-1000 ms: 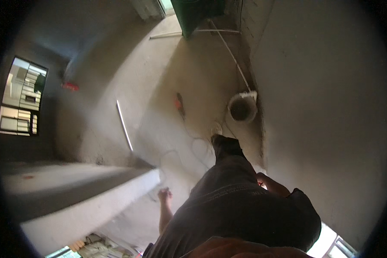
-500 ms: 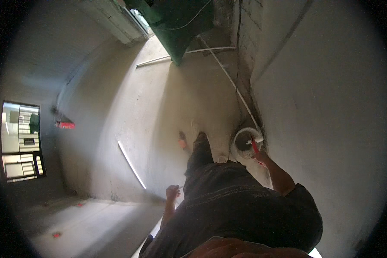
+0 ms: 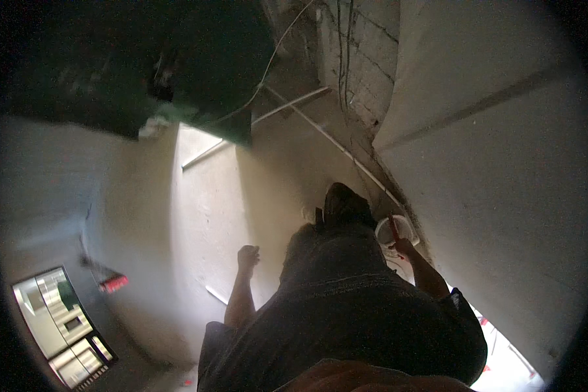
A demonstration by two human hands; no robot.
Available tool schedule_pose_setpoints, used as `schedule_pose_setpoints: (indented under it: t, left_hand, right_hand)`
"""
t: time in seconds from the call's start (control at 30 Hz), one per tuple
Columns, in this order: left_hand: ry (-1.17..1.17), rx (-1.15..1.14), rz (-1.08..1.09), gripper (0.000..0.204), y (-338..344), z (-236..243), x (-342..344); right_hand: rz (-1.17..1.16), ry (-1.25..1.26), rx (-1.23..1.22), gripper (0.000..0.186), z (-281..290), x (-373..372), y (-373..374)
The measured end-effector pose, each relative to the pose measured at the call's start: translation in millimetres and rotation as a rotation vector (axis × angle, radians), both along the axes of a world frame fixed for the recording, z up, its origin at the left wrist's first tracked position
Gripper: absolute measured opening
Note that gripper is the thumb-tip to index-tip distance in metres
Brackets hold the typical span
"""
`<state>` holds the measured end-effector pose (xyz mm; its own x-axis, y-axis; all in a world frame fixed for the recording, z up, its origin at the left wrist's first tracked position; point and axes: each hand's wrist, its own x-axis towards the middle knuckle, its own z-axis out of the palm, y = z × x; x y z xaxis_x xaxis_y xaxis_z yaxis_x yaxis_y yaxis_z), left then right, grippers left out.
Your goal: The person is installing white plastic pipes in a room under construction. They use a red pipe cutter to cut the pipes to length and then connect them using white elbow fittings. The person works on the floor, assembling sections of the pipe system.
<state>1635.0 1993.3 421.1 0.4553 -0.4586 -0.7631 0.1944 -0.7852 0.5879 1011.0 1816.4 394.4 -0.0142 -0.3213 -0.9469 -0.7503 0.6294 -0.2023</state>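
Observation:
My right hand [image 3: 403, 248] is closed round the handle of a red-handled tool [image 3: 394, 227], which points forward over a pale round bucket [image 3: 408, 225]. The tool's far end is dark and unclear. The bucket is just ahead of that hand, beside the right-hand wall; whether the hand also bears its weight I cannot tell. Away to the left, my left hand [image 3: 247, 255] is raised at my side with fingers curled in, and nothing shows in it. Below, a dark shoe [image 3: 343, 199] steps forward on the floor.
A dark green sheet [image 3: 196, 72] hangs at the upper left. Long pale poles [image 3: 336, 145] cross on the floor ahead. The plain right wall [image 3: 496, 189] curves close by. At the left are a red object [image 3: 114, 283] on the wall and a window [image 3: 65, 326].
I have moved forward, and the green sheet looms larger. The bucket has stayed beside my right hand while the room shifted back. My left hand has risen forward.

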Motion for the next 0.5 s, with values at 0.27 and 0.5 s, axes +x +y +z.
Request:
schedule_pose_setpoints:
  t: [0.27, 0.5]
  left_hand:
    - [-0.093, -0.082, -0.088, 0.018, -276, -28, 125]
    - [-0.499, -0.258, -1.271, 0.015, -424, -207, 132]
  right_hand:
    - [0.26, -0.033, -0.159, 0.03, -149, 105, -215]
    - [0.437, 0.073, -0.062, 0.052, -244, 274, -435]
